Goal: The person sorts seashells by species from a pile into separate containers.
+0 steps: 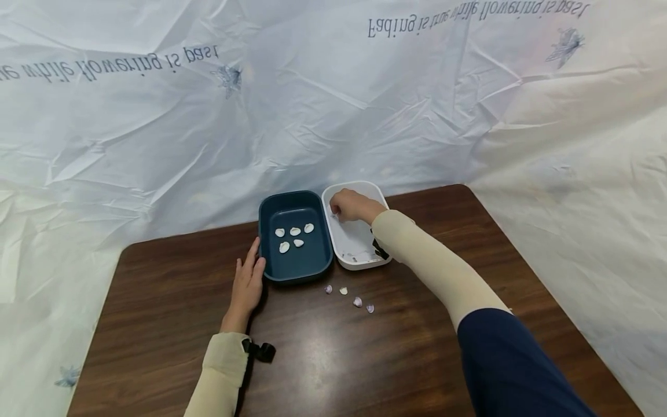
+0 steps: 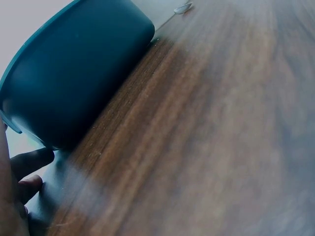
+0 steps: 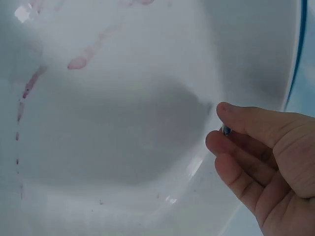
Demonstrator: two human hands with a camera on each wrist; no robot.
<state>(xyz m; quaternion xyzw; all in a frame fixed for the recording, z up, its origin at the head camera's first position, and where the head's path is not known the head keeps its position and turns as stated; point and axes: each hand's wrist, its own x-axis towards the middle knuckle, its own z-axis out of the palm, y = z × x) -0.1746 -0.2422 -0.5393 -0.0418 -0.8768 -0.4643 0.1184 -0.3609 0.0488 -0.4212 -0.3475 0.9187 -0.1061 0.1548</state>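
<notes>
Right hand pinches small dark piece; white tray below grip.
Only right wrist view resolves the piece; left hand, fingers extended, touches blue tray.

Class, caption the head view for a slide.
Left hand at blue tray of five shells; right hand over white tray.

We look down on a dark, wood-grained table with rounded far corners, a pale gleam of light on its near half. Beyond its far edge and along both sides, we see a creased white sheet bearing flipped gray lettering, "Fading is true while flowering is past," and small blue flower prints.
</notes>
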